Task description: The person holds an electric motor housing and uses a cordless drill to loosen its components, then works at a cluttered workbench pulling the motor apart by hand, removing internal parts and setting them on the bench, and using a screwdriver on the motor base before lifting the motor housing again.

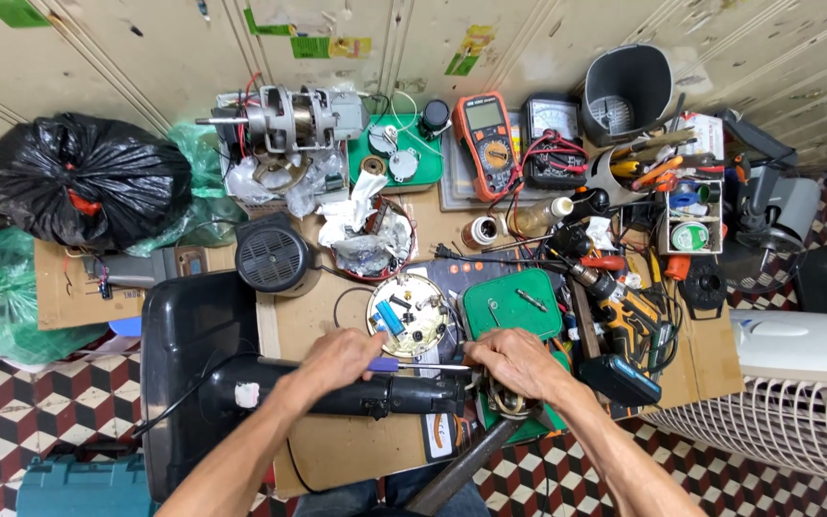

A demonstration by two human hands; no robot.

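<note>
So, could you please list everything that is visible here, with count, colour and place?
black plastic bin bag: 1, black, far left
grey metal fan motor: 1, grey, top centre
orange digital multimeter: 1, orange, top centre
grey plastic bucket: 1, grey, top right
round white parts dish: 1, white, centre
green plastic tray: 1, green, beside dish
white slatted fan casing: 1, white, right
black tubular fan stand: 1, black, under hands
blue-handled screwdriver: 1, blue, between hands
left hand: on the screwdriver handle
right hand: at the screwdriver tip
</note>
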